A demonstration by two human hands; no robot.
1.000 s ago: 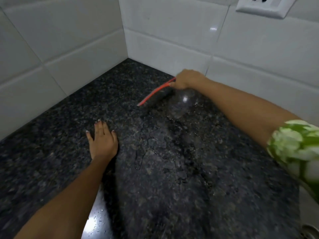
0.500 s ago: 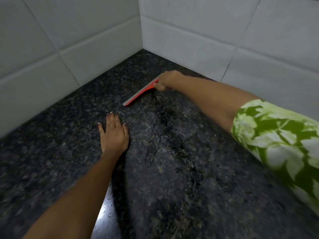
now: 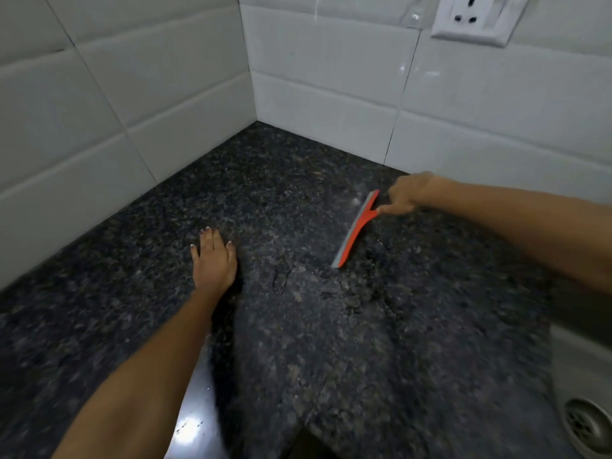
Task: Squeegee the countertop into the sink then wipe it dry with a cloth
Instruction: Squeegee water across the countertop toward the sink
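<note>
The right hand (image 3: 405, 197) clasps the orange plastic squeegee (image 3: 356, 231), its blade on the dark speckled granite worktop (image 3: 298, 342), while the left hand (image 3: 214, 260) lies flat, fingers spread, at nine o'clock of it.

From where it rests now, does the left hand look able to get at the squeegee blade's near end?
Probably yes. The left hand lies flat and empty on the countertop, and only bare wet granite lies between it and the blade end of the squeegee, which the right hand holds by the handle.
</note>
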